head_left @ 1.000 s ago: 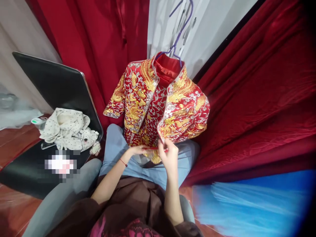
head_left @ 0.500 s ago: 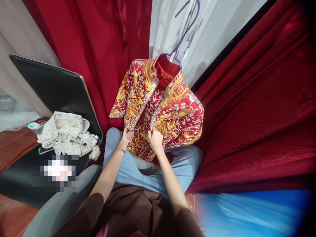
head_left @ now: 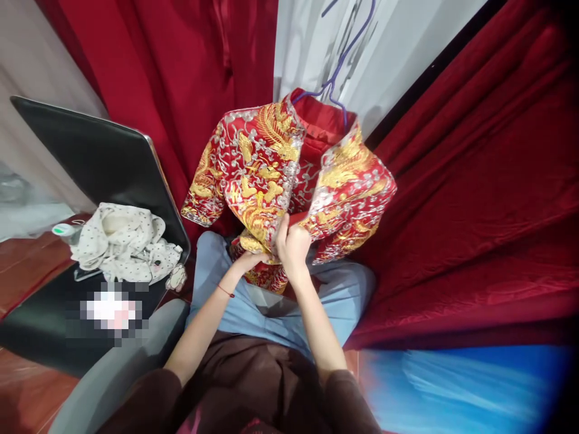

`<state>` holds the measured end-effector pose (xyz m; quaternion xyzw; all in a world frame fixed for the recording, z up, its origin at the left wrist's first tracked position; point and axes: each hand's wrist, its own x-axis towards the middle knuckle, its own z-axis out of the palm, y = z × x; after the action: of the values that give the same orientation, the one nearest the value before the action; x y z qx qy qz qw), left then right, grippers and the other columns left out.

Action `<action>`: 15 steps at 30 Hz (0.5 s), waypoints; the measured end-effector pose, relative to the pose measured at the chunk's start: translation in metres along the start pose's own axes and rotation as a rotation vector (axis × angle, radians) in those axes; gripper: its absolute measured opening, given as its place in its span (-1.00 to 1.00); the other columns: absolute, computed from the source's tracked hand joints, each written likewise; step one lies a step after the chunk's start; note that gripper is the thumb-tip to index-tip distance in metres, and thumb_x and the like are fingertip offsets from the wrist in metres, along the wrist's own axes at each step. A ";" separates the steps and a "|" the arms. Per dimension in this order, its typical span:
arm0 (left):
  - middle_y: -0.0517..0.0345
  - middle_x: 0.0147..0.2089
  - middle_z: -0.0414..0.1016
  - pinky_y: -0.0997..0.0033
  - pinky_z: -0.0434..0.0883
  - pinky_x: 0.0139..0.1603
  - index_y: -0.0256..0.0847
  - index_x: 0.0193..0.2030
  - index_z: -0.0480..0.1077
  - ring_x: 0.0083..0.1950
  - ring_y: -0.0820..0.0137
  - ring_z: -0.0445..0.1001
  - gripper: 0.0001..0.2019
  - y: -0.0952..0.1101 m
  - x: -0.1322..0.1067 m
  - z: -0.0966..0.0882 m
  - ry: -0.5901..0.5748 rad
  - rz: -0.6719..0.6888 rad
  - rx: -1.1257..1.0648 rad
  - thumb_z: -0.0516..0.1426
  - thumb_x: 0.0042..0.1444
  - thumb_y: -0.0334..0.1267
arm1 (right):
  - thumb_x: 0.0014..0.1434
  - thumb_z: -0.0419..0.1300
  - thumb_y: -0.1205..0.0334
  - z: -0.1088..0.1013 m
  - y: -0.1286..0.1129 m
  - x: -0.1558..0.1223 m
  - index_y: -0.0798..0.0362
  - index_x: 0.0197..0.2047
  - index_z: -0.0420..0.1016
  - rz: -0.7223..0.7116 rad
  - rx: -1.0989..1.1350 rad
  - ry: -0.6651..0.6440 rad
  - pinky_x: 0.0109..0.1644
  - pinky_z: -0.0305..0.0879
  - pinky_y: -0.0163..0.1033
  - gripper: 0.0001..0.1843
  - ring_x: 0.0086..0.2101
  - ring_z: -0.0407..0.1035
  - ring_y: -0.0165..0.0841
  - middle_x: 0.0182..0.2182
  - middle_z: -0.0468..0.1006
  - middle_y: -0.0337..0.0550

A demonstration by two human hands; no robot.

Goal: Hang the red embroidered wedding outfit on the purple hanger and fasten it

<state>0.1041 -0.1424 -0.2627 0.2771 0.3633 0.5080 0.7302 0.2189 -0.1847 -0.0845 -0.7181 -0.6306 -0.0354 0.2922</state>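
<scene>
A red jacket (head_left: 262,175) with gold and silver embroidery hangs on a purple hanger (head_left: 337,75) in front of me, its collar up and its front parted. My right hand (head_left: 294,246) is closed round the front edge of the right panel, thumb upward, pulling it toward the middle. Lower and to the left, my left hand (head_left: 253,261) is closed on the bottom part of the left panel, its fingertips hidden by the cloth. The two hands are almost touching. Folds of embroidered cloth (head_left: 266,276) hang below them, between my knees.
At left stands a black chair (head_left: 90,157) with a white spotted cloth bag (head_left: 122,235), a small green-capped bottle (head_left: 63,231) and a blurred-out item on its seat. Red curtains (head_left: 474,181) flank a white curtain (head_left: 307,42). Something blue (head_left: 452,386) lies at lower right.
Both hands have moved together toward the middle, drawing the jacket's front panels inward and bunching them. The jacket has come nearer and its collar and hanger have shifted right.
</scene>
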 end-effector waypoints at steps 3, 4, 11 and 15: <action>0.09 -0.14 0.66 0.20 0.33 0.26 -0.23 -0.22 0.60 0.11 0.09 0.51 -0.51 -0.027 -0.006 0.008 0.014 0.045 0.133 0.36 -0.39 -0.64 | 0.46 -0.22 0.09 0.000 -0.007 0.006 0.21 -0.35 0.56 -0.058 -0.020 -0.013 -0.33 0.20 -0.30 -0.37 -0.39 0.53 -0.27 -0.43 0.60 0.13; 0.07 -0.11 0.65 0.17 0.30 0.30 -0.22 -0.20 0.60 0.14 0.08 0.50 -0.51 -0.035 -0.005 0.008 0.044 0.061 0.165 0.38 -0.38 -0.61 | 0.45 -0.17 0.10 0.006 -0.004 0.009 0.22 -0.29 0.56 -0.086 -0.040 -0.065 -0.30 0.23 -0.30 -0.43 -0.36 0.54 -0.26 -0.40 0.61 0.13; -0.03 0.13 0.55 0.12 0.17 0.42 -0.22 -0.09 0.53 0.28 0.15 0.40 -0.60 -0.067 0.011 -0.011 0.274 0.093 0.094 0.39 -0.14 -0.34 | 0.35 0.00 0.24 0.063 0.046 0.042 0.28 -0.13 0.51 0.039 0.100 -0.318 0.01 0.30 -0.12 -0.68 -0.10 0.52 -0.10 -0.18 0.59 0.31; -0.07 0.14 0.54 0.12 0.34 0.31 -0.20 -0.06 0.51 0.20 0.18 0.49 -0.61 -0.075 0.013 -0.014 0.266 0.009 -0.022 0.38 -0.06 -0.24 | 0.33 0.03 0.19 0.073 0.065 0.044 0.15 -0.13 0.47 0.060 0.341 -0.306 0.10 0.26 -0.12 -0.75 -0.05 0.46 -0.16 -0.13 0.58 0.18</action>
<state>0.1357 -0.1540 -0.3321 0.2007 0.4503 0.5474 0.6763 0.2645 -0.1136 -0.1510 -0.6738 -0.6428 0.1896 0.3112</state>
